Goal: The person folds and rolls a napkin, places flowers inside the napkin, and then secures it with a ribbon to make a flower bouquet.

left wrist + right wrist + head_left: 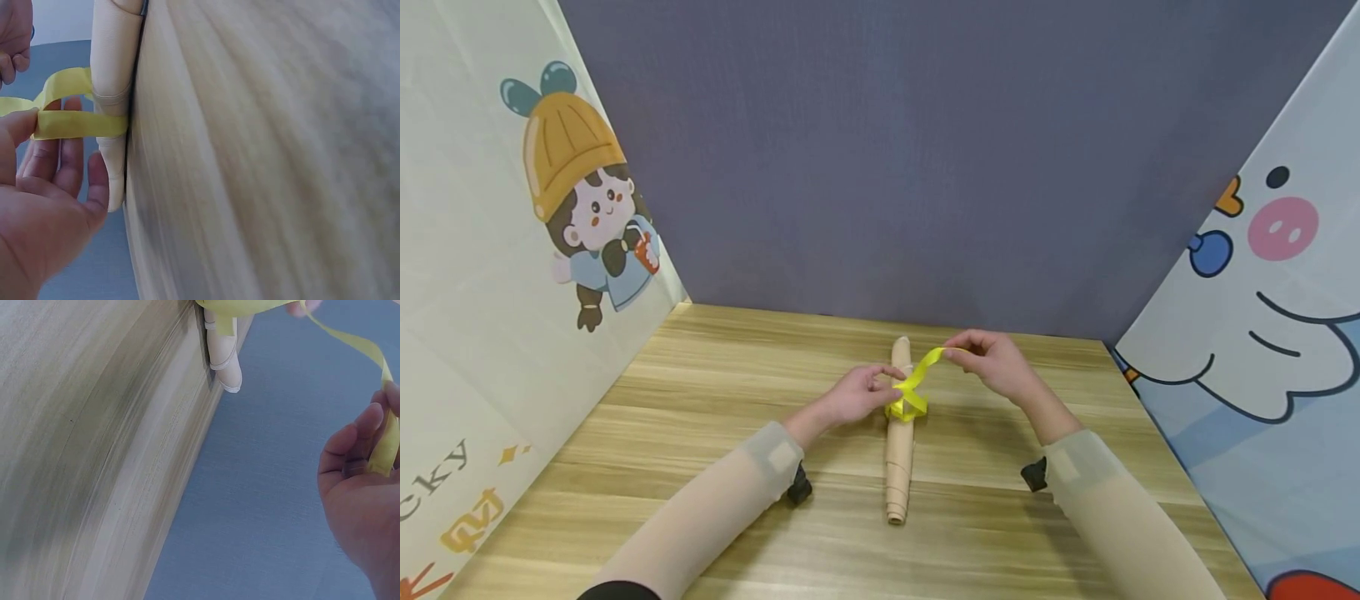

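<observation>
A long beige rolled-up sheet [898,471] lies lengthwise on the wooden table, its layered edges showing at the near end. Around its middle goes a yellow ribbon [81,125], whose two parts cross above the roll. My left hand [856,393] pinches the ribbon at this crossing between thumb and fingers, close beside the roll. Up and to the right, my right hand [996,364] holds the ribbon's free length between thumb and fingertips. That length rises slantwise from the crossing, and in the right wrist view its tail runs down into the palm.
The table [760,375] meets a grey-blue wall [887,167] at the back. Printed cartoon panels stand on the left [467,208] and right [1217,333]. Black wrist mounts [1034,474] hang under both sleeves.
</observation>
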### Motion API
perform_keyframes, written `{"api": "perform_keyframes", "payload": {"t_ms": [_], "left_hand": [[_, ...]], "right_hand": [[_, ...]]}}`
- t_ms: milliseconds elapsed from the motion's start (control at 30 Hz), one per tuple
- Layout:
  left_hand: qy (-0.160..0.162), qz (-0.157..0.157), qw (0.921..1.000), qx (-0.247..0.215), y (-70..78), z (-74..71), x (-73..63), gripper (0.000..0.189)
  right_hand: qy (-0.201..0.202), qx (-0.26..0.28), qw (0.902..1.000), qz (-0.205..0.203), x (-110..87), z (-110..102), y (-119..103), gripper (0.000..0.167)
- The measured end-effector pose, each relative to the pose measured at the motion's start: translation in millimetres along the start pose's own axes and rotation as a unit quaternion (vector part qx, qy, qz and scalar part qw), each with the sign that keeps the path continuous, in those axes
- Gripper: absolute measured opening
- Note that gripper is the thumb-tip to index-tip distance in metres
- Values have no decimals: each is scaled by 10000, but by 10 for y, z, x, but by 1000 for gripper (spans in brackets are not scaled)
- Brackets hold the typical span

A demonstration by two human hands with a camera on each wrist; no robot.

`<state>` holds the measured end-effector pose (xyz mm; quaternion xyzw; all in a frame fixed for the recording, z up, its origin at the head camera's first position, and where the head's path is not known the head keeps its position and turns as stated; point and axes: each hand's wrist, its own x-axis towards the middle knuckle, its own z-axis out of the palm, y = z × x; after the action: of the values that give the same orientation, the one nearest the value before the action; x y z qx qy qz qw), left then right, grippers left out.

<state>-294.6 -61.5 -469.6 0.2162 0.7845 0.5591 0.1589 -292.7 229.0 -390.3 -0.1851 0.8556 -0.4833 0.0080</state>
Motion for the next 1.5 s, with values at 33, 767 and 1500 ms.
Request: {"api": "perform_keyframes", "payload": {"t_ms": [33, 767, 1500], "left_hand": [[-36, 22, 10000, -87, -2, -1, 0, 35], [-236, 259, 9993, -100, -23, 18, -16, 25], [325, 703, 9969, 142, -23, -11, -79, 19]], "right_hand": [[0, -1, 10000, -16, 2, 1, 4, 23], [-32, -67, 10000, 2, 10, 3, 9, 25], [-51, -34, 9998, 167, -80, -11, 96, 24]]}}
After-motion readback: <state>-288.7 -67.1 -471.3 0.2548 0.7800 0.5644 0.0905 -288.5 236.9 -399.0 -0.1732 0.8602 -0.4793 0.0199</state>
